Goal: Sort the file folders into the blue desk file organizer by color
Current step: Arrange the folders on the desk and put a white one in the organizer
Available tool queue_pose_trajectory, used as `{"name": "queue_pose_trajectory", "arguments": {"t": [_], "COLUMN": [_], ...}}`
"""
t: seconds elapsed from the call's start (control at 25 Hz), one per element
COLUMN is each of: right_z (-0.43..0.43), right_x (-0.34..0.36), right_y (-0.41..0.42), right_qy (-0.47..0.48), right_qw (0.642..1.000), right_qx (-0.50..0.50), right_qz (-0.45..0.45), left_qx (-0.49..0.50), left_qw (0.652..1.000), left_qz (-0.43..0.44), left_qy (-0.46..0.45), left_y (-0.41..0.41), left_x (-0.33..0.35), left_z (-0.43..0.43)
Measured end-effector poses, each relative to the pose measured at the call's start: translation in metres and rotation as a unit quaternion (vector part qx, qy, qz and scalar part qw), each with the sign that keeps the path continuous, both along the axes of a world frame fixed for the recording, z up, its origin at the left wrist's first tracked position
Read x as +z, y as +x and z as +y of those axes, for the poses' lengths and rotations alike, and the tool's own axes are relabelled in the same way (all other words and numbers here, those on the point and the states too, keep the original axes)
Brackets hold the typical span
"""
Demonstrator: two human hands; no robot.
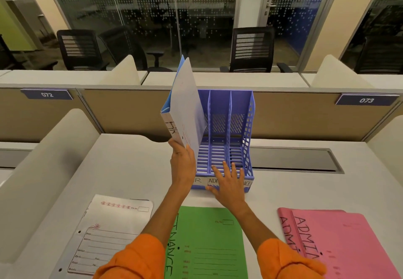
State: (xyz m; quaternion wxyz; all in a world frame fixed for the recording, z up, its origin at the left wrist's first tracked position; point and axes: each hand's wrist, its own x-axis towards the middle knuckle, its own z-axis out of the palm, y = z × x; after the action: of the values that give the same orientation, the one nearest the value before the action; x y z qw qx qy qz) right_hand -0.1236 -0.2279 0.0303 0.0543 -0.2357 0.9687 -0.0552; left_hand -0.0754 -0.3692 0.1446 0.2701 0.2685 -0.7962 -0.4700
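The blue desk file organizer (239, 113) stands at the middle of the desk, its slots labelled on the front edge. My left hand (182, 161) grips the lower corner of a white folder (185, 104) marked "HR", held upright over the leftmost slot. My right hand (227, 182) lies flat, fingers spread, on the organizer's front edge. On the desk lie another white folder (109, 230) at the left, a green folder (209, 241) marked "FINANCE" in the middle, and pink folders (340, 241) marked "ADMIN" at the right.
A grey cable tray slot (294, 158) runs across the desk right of the organizer. Beige partitions (45, 152) flank the desk, with a tan divider wall (122, 113) behind. Black office chairs (253, 49) stand beyond, by a glass wall.
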Motion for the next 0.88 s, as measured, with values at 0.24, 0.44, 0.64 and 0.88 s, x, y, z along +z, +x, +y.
{"name": "queue_pose_trajectory", "arguments": {"t": [0.24,0.44,0.64,0.88], "right_z": [0.001,0.001,0.001,0.0], "right_x": [-0.006,-0.009,-0.009,-0.002], "right_y": [-0.002,-0.003,-0.003,0.0], "right_qy": [-0.006,-0.002,-0.009,0.011], "right_qw": [1.0,1.0,1.0,1.0], "right_qx": [0.002,0.004,0.002,0.004], "right_qz": [0.001,0.004,0.006,0.0], "left_qx": [-0.01,0.012,0.014,0.005], "left_qw": [0.999,0.998,0.996,0.993], "left_qz": [-0.042,-0.058,-0.075,-0.115], "left_qy": [0.023,0.035,0.047,0.038], "left_y": [-0.012,-0.014,-0.009,-0.006], "left_x": [-0.04,-0.059,-0.068,-0.071], "left_z": [-0.001,0.003,0.008,-0.001]}}
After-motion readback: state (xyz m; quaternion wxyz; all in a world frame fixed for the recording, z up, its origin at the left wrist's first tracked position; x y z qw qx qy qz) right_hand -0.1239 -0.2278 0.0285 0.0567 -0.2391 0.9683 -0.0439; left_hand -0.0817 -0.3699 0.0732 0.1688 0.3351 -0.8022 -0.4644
